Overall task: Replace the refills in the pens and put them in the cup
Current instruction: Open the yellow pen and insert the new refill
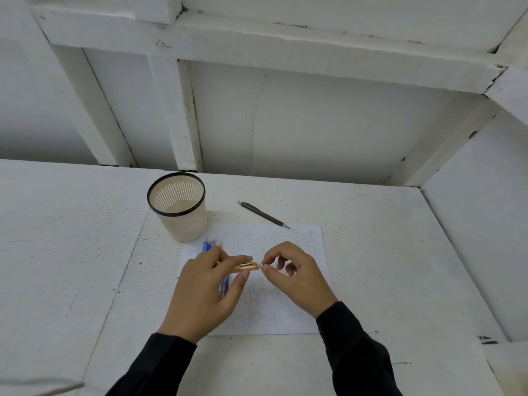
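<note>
Slippage worries us: our left hand (pixel 200 290) has its grip closed round the orange pen (pixel 247 266) above the paper (pixel 300 241), nearer than the cup (pixel 178 207), and our right hand (pixel 294 270) pinches its right end. A skewed pull could bend the refill or flick it off the desk (pixel 371 252).

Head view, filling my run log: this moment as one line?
left hand grips orange pen | right hand pinches its end | cup upright

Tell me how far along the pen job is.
Nothing looks finished: the cup shows no pens inside. In hand: the left hand holds the orange pen while the right hand pinches its end. Left: that pen, the blue pens on the paper, and the dark pen beyond it.
</note>
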`<state>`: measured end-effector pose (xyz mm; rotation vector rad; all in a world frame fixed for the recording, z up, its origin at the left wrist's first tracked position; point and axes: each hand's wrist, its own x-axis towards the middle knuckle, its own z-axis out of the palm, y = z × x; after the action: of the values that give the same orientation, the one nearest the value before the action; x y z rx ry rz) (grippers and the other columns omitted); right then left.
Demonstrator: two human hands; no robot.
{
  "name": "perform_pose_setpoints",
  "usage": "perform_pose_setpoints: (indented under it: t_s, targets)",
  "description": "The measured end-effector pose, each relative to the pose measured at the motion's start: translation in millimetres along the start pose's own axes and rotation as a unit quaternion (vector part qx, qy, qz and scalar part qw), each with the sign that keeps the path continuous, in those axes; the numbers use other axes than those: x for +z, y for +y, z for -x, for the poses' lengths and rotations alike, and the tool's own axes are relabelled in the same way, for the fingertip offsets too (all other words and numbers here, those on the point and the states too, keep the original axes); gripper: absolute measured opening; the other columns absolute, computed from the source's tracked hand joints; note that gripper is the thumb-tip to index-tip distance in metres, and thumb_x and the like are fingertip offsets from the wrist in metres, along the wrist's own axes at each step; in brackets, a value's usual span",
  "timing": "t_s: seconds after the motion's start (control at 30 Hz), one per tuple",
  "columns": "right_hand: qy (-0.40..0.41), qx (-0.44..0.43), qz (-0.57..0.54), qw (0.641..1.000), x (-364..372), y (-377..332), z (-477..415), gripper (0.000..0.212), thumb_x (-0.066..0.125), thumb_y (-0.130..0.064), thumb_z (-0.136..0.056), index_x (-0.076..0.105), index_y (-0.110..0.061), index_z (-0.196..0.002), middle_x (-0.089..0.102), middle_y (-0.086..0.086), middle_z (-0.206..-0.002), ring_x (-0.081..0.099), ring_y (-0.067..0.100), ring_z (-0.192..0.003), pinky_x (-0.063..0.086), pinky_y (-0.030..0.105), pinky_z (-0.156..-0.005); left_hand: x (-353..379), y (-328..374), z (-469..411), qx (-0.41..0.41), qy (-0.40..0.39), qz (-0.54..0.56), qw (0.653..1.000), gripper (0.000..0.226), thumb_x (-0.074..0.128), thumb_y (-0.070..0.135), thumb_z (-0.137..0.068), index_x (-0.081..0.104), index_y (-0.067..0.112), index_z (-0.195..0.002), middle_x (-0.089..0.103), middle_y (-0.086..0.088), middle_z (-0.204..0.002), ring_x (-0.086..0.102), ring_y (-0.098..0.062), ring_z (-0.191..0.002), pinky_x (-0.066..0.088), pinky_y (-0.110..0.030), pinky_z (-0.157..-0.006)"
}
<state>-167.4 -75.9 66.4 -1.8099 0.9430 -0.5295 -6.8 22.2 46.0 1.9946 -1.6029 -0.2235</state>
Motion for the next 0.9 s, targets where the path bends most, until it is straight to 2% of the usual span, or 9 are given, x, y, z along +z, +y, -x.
perform_pose_setpoints:
  t_s: [0.2, 0.3, 0.4, 0.47, 0.57, 0.63, 0.73, 0.83, 0.9]
  targets:
    - [0.045, 0.016, 0.001, 0.999, 2.5, 5.7, -1.2, 0.010, 0.064, -0.016, -0.084, 0.060, -0.023, -0.079, 0.059, -0.010, -0.085, 0.050, 0.003, -0.078, 0.041, 0.016, -0.070, -0.9, -13.0, 2.1, -0.022, 0.017, -0.001, 1.000, 0.035, 0.042, 0.053, -0.089, 0.065, 0.038, -0.111, 0.053, 0.014, -0.084, 0.049, -0.008, -0.078, 0.047, -0.030, -0.066]
    - [0.027, 0.003, 0.096, 0.995, 15.1, 18.1, 0.7, 0.003, 0.064, -0.026, -0.085, 0.064, -0.024, -0.082, 0.057, -0.011, -0.086, 0.050, 0.005, -0.085, 0.041, 0.017, -0.075, 0.8, -16.7, 3.7, -0.048, 0.023, -0.002, 0.999, 0.040, 0.040, 0.056, -0.087, 0.066, 0.035, -0.110, 0.054, 0.013, -0.085, 0.049, -0.010, -0.077, 0.047, -0.030, -0.066]
    - [0.008, 0.014, 0.212, 0.977, 27.9, 29.7, 2.3, 0.018, 0.058, -0.039, -0.088, 0.067, -0.025, -0.095, 0.056, -0.011, -0.096, 0.047, 0.006, -0.093, 0.042, 0.019, -0.081, 1.6, -15.5, 4.2, -0.055, 0.025, -0.006, 0.998, 0.044, 0.038, 0.057, -0.088, 0.066, 0.034, -0.111, 0.053, 0.012, -0.084, 0.049, -0.009, -0.076, 0.045, -0.028, -0.065]
    - [0.049, 0.013, 0.306, 0.951, 30.3, 33.8, 3.7, 0.024, 0.054, -0.041, -0.090, 0.064, -0.023, -0.101, 0.054, -0.009, -0.102, 0.045, 0.008, -0.095, 0.043, 0.022, -0.083, 1.2, -15.6, 4.5, -0.063, 0.030, -0.001, 0.998, 0.047, 0.036, 0.058, -0.088, 0.066, 0.033, -0.113, 0.053, 0.012, -0.084, 0.049, -0.009, -0.077, 0.043, -0.027, -0.066]
    - [0.110, 0.024, 0.389, 0.914, 35.7, 33.2, 5.3, 0.017, 0.059, -0.033, -0.087, 0.065, -0.019, -0.093, 0.054, -0.003, -0.097, 0.045, 0.014, -0.092, 0.042, 0.026, -0.077, 0.7, -16.1, 5.9, -0.072, 0.032, 0.013, 0.997, 0.049, 0.035, 0.058, -0.088, 0.066, 0.032, -0.114, 0.054, 0.011, -0.085, 0.049, -0.010, -0.078, 0.042, -0.027, -0.067]
    - [0.130, 0.034, 0.432, 0.892, 42.8, 29.9, 4.5, 0.013, 0.072, -0.029, -0.074, 0.065, -0.018, -0.075, 0.054, -0.002, -0.084, 0.048, 0.016, -0.082, 0.041, 0.027, -0.067, 1.5, -15.7, 7.0, -0.075, 0.031, 0.028, 0.996, 0.048, 0.036, 0.058, -0.088, 0.066, 0.032, -0.114, 0.054, 0.011, -0.085, 0.050, -0.009, -0.078, 0.044, -0.026, -0.067]
    - [0.125, 0.041, 0.466, 0.875, 53.2, 24.0, 1.4, 0.030, 0.085, -0.015, -0.049, 0.055, -0.017, -0.052, 0.051, 0.000, -0.067, 0.049, 0.017, -0.065, 0.038, 0.027, -0.054, 2.3, -13.2, 8.3, -0.070, 0.034, 0.048, 0.996, 0.043, 0.039, 0.057, -0.088, 0.065, 0.034, -0.113, 0.053, 0.014, -0.086, 0.051, -0.007, -0.080, 0.046, -0.026, -0.067]
    - [0.110, 0.051, 0.464, 0.878, 59.4, 23.0, 1.1, 0.030, 0.081, -0.009, -0.049, 0.053, -0.015, -0.056, 0.052, 0.004, -0.070, 0.050, 0.020, -0.067, 0.041, 0.029, -0.056, 0.7, -7.5, 10.4, -0.076, 0.042, 0.105, 0.991, 0.041, 0.040, 0.057, -0.087, 0.064, 0.035, -0.112, 0.053, 0.021, -0.090, 0.054, -0.005, -0.088, 0.045, -0.021, -0.073]
    - [0.103, 0.068, 0.425, 0.897, 56.3, 24.1, -1.2, 0.014, 0.069, -0.010, -0.071, 0.056, -0.015, -0.074, 0.051, 0.003, -0.087, 0.047, 0.019, -0.084, 0.040, 0.028, -0.070, -0.6, -3.2, 11.7, -0.088, 0.039, 0.150, 0.984, 0.042, 0.040, 0.060, -0.086, 0.064, 0.036, -0.111, 0.053, 0.025, -0.093, 0.055, -0.002, -0.094, 0.045, -0.019, -0.077]
